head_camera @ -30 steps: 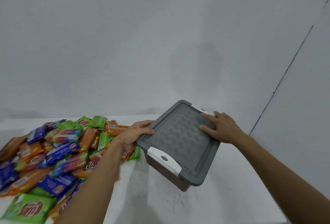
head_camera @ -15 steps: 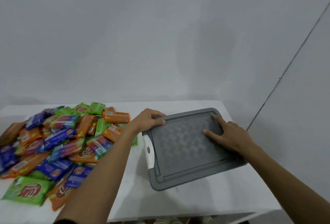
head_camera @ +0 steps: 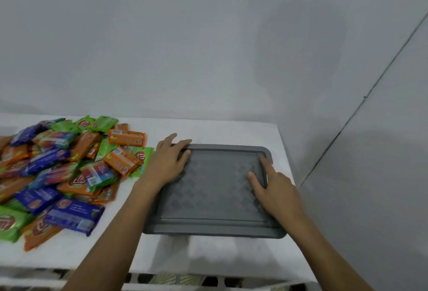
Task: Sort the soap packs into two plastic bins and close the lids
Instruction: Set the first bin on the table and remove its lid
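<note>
Grey rectangular plastic lid [head_camera: 215, 188] w/ a diamond-textured top lies flat on the right half of the white table [head_camera: 220, 253], seen from above. It covers the bin; the bin body under it is barely visible, just a dark sliver at the near edge.

Left hand [head_camera: 168, 163] rests on the lid's far-left corner, palm down. Its fingers are spread and lie across the raised rim, thumb sticking out past the far edge. It grips nothing.

Right hand [head_camera: 275, 191] lies flat on the lid's right side, fingers spread and straight. The index tip reaches toward the far-right corner and the palm sits near the right rim. It grips nothing either.

Pile of foil soap packs [head_camera: 58, 170] covers the table's left part, loose and overlapping, in orange, green and blue, some w/ multicolour print. The nearest packs lie just beside the left wrist, not touching the lid. One orange rectangular pack [head_camera: 127, 138] sits at the pile's far-right end, and a blue rectangular pack [head_camera: 74, 217] at the near side.

Plain grey wall [head_camera: 208, 47] behind the table.
</note>
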### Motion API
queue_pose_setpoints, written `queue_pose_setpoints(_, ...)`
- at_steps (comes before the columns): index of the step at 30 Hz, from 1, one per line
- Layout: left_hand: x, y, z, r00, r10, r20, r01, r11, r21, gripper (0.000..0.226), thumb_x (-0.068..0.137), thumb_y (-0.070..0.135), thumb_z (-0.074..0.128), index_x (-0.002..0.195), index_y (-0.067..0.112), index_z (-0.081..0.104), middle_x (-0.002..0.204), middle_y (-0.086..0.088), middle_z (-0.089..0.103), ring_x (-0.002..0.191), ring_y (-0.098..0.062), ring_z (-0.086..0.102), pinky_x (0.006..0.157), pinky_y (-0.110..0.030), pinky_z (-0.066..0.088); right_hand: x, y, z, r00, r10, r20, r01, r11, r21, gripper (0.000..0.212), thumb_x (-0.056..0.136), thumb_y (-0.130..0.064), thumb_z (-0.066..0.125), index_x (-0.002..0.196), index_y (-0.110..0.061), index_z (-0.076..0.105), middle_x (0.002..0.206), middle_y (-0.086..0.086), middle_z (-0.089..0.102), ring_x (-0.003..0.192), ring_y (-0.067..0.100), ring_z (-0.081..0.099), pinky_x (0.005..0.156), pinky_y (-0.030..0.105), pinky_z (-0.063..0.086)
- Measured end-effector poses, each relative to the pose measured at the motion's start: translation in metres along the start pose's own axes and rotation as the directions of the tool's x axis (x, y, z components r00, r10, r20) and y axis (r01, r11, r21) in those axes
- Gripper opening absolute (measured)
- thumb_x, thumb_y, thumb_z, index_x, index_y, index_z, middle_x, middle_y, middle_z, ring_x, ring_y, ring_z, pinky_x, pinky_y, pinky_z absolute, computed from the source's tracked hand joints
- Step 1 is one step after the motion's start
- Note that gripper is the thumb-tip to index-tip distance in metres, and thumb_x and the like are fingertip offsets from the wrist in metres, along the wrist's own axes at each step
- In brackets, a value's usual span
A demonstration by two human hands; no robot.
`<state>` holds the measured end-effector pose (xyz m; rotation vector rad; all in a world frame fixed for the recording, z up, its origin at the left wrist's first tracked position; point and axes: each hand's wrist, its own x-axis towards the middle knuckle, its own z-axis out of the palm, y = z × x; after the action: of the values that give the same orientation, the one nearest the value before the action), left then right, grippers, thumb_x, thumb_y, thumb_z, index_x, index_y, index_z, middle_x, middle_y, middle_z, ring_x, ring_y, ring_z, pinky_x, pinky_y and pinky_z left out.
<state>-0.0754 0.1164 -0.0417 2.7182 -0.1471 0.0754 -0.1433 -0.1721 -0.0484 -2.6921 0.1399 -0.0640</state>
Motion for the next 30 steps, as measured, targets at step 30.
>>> queue_pose_setpoints(30, -0.094, -0.033, 0.003, 0.907, -0.409, 0.099, 0.303, 0.473, -0.827, 0.031, 0.102, 0.034, 0.042, 0.107, 0.020, 0.069, 0.100, 0.004, 0.072, 0.098, -0.011, 0.066, 0.080, -0.028, 0.049, -0.020, 0.031, 0.010, 0.978, 0.187, 0.094, -0.194, 0.637, 0.746, 0.037, 0.104, -0.037, 0.039, 0.098, -0.011, 0.064, 0.086, 0.001, 0.064, 0.075, 0.016, 0.058, 0.071, 0.031, 0.048)
